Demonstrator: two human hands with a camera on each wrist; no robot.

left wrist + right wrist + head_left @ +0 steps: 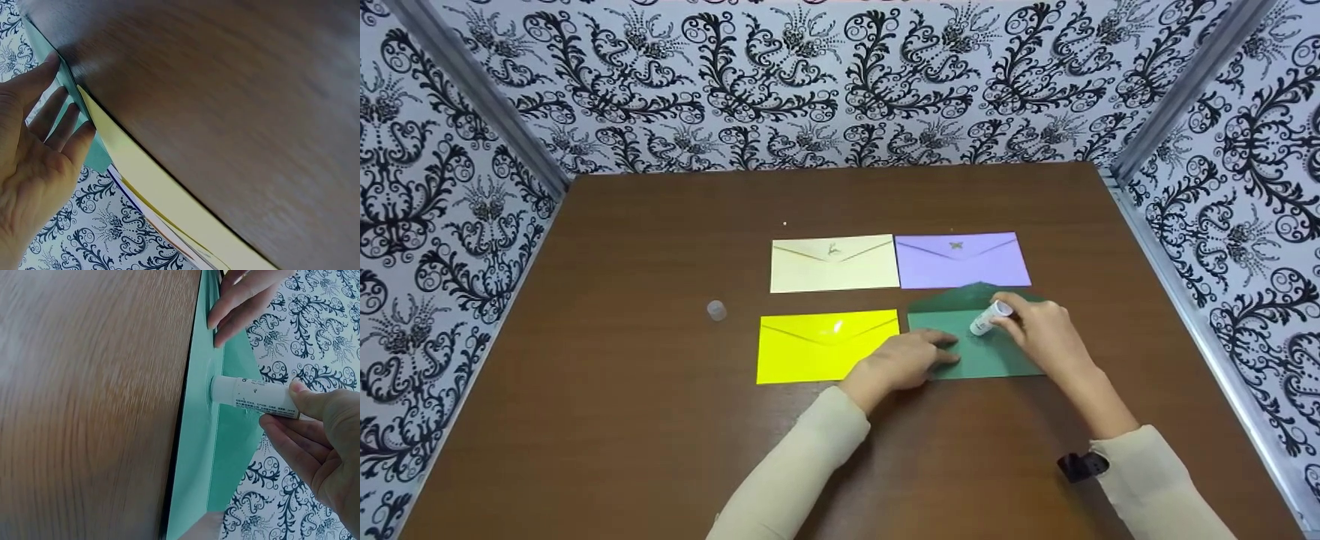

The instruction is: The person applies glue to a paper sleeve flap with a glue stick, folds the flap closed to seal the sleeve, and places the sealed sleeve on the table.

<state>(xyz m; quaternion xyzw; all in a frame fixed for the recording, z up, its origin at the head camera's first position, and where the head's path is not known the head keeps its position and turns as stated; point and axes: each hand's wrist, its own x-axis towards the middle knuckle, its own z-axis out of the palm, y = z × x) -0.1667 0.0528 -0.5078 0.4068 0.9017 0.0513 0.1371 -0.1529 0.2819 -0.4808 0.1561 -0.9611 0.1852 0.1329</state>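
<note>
A green envelope (982,361) lies on the brown table with its flap (981,295) lifted away toward the back. My right hand (1046,330) pinches a white glue stick (256,395) by its base end, thumb on one side and fingers on the other. The stick's tip meets the envelope's surface in the right wrist view. My left hand (904,360) rests on the left part of the green envelope with fingers extended, and its wrist side overlaps the yellow envelope (802,356). In the left wrist view the left fingers (62,121) lie straight along the green paper.
A cream envelope (834,276) and a purple envelope (964,266) lie side by side behind, flaps closed. A translucent cap (716,310) sits to the left on the table (622,420). Patterned walls (840,82) stand at the back and sides.
</note>
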